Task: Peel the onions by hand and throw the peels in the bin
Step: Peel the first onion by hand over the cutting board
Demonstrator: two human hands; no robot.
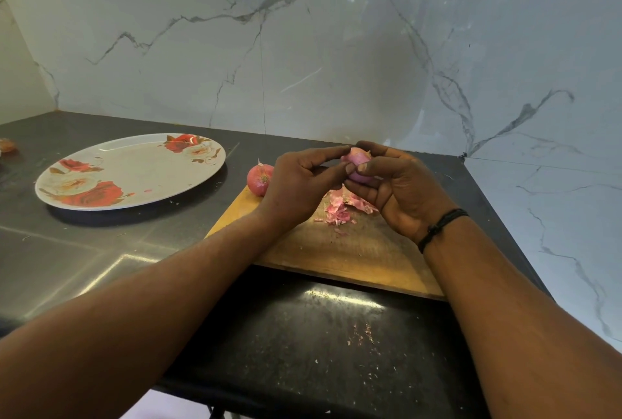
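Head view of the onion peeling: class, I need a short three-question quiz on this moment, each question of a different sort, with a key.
1. True or false: both hands hold one onion.
2. Where does the peel pile lie? A) plate B) board C) bin
3. Fill in: the second onion sits at the board's far ____ corner.

Key:
1. True: the left hand and right hand both grip it.
2. B, on the board; the plate holds no peels.
3. Left.
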